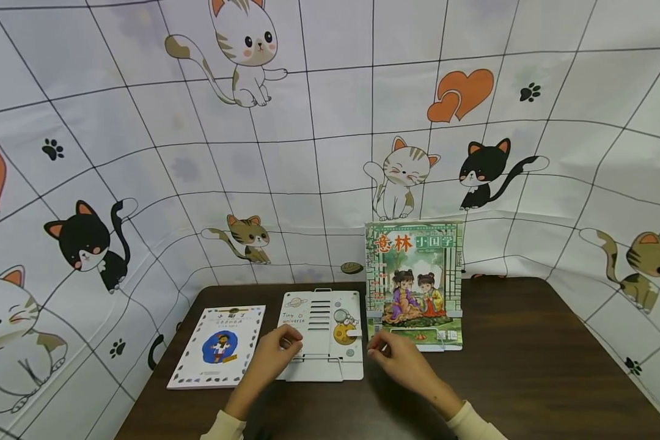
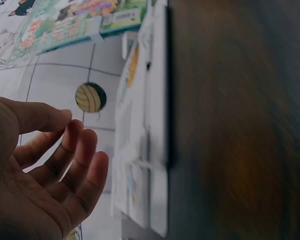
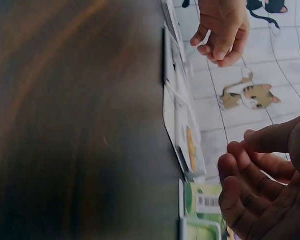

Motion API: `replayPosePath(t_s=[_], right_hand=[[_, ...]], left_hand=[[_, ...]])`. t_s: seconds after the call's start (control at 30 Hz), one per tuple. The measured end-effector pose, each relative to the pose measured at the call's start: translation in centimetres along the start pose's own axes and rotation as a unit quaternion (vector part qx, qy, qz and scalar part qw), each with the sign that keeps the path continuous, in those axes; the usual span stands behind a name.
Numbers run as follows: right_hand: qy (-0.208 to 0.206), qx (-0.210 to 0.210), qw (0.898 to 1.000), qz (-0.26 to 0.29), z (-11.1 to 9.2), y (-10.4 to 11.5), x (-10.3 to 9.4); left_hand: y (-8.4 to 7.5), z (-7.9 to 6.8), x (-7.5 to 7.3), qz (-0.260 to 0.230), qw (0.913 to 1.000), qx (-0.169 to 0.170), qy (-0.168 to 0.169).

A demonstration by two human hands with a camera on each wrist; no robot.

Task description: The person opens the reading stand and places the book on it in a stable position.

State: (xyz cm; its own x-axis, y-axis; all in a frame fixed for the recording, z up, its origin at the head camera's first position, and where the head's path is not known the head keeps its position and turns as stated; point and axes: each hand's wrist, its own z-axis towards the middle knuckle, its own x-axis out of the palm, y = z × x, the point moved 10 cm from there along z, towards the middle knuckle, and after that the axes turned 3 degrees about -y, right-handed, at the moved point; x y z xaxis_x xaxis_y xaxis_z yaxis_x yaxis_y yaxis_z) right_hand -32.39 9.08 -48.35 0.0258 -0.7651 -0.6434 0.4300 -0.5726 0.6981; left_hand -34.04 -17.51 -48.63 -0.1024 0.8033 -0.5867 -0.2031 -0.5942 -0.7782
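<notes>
A white book stand printed "Tiny universe" lies low on the table between my two hands, with wire holders along its front. Over its left edge hovers my left hand, fingers loosely curled and thumb near the index fingertip, holding nothing. My right hand is off the stand's right side, in front of the magazine, its fingers likewise loosely bent around nothing. Upright on a second stand leans a green magazine with two drawn children on its cover. In the left wrist view the fingers curl beside the white stand.
A white book with a blue round picture lies flat at the left of the dark wooden table. Behind the table hangs a white sheet with printed cats and grid lines. A black curved object shows at the table's left edge.
</notes>
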Motion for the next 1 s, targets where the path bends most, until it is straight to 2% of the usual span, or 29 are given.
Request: replayPosePath(t_s=[0.17, 0.27, 0.47, 0.6, 0.8, 0.9, 1.0], right_hand=[[0.048, 0.003, 0.999, -0.018, -0.4, 0.3, 2.4], [0.067, 0.004, 0.997, -0.038, -0.5, 0.5, 3.6], [0.09, -0.008, 0.993, -0.077, -0.3, 0.8, 5.9], [0.095, -0.022, 0.991, -0.088, -0.4, 1.5, 6.4], [0.085, -0.055, 0.991, -0.083, 0.2, 1.6, 7.3], [0.087, -0.057, 0.991, -0.08, 0.7, 0.3, 8.6], [0.091, -0.039, 0.992, -0.075, 1.2, -1.6, 9.8]], left_hand=[[1.6, -0.9, -0.1, 0.063, 0.9978, 0.011, 0.015], [2.2, -1.5, 0.1, 0.091, 0.9949, 0.016, 0.041], [3.7, -2.2, 0.7, 0.102, 0.9904, 0.0, 0.093], [4.0, -2.4, 1.0, 0.098, 0.988, -0.003, 0.12], [4.1, -2.5, 0.9, 0.101, 0.9879, -0.005, 0.117], [4.3, -2.5, 0.9, 0.103, 0.9889, -0.016, 0.106], [4.6, -2.4, 0.9, 0.098, 0.9908, -0.024, 0.09]])
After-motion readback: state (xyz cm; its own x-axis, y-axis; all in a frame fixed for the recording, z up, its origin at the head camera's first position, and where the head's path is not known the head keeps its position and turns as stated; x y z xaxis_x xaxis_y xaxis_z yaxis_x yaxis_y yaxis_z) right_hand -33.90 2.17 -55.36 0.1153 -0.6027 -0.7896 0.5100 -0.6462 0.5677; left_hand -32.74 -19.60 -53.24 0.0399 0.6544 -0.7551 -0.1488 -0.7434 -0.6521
